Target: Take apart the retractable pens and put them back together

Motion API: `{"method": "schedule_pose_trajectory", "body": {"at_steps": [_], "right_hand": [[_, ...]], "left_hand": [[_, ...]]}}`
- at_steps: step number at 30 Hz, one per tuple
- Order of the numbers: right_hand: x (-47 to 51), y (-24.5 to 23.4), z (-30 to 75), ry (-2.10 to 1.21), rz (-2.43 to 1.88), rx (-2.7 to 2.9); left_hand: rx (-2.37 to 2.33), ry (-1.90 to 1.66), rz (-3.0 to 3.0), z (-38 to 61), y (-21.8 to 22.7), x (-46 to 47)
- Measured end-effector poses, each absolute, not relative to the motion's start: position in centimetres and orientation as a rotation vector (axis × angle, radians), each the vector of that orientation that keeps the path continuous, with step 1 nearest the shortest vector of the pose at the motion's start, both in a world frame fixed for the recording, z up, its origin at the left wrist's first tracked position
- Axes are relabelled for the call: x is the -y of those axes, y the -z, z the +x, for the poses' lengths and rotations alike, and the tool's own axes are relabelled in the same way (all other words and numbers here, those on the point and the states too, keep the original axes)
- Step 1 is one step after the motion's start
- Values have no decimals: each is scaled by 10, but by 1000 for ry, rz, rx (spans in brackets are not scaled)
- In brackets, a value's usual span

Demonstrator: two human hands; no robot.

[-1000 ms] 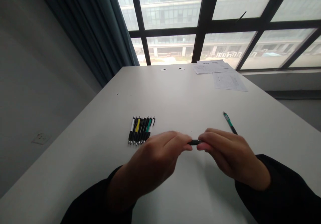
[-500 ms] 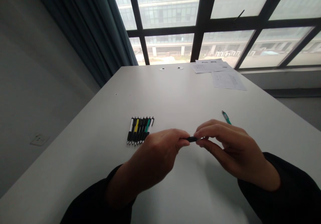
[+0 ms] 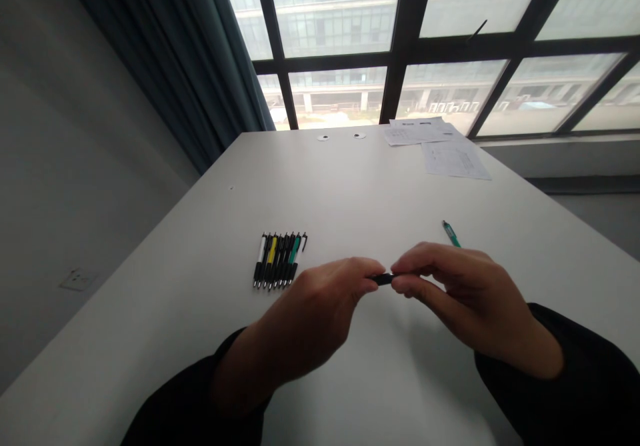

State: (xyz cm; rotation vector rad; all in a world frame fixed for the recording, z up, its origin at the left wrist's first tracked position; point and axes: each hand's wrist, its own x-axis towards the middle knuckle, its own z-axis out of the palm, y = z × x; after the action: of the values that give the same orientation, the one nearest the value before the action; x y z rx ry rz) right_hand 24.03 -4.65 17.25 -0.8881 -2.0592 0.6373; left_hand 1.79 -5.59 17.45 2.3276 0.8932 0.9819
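Note:
A black pen [image 3: 384,279] is held level between my two hands, and only a short dark stretch of it shows. My left hand [image 3: 325,299] pinches one end between thumb and fingers. At the other end, the thumb and fingertips of my right hand [image 3: 460,293] are closed on it; its tip is hidden there. To the left lies a row of several pens [image 3: 277,259], side by side, mostly black with white, yellow and green ones among them. A green pen [image 3: 451,233] lies just beyond my right hand, which partly covers it.
The white table [image 3: 320,199] reaches to the window. Printed paper sheets [image 3: 457,158] lie at its far right. Two white oval pieces with dark spots [image 3: 360,136] are at the far edge. A blue curtain [image 3: 200,66] hangs at the left.
My right thumb and fingertips have closed further around the pen's end, covering the shiny tip that showed before. My left hand has hardly moved.

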Motion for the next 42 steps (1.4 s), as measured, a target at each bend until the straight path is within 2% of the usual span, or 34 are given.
{"method": "schedule_pose_trajectory", "body": {"at_steps": [4, 12, 25, 37, 42], "right_hand": [[46, -173, 240, -632, -739, 2075], [48, -174, 240, -637, -929, 2066], [46, -174, 242, -627, -618, 2102], [47, -175, 238, -600, -677, 2092], [48, -174, 247, -539, -838, 2101]], "left_hand": [[-907, -967, 2304, 18, -175, 56], [-900, -968, 2285, 18, -177, 57], [-1012, -877, 2308, 16, -175, 58], [-1049, -770, 2367, 15, -176, 59], [-1092, -754, 2366, 14, -170, 55]]}}
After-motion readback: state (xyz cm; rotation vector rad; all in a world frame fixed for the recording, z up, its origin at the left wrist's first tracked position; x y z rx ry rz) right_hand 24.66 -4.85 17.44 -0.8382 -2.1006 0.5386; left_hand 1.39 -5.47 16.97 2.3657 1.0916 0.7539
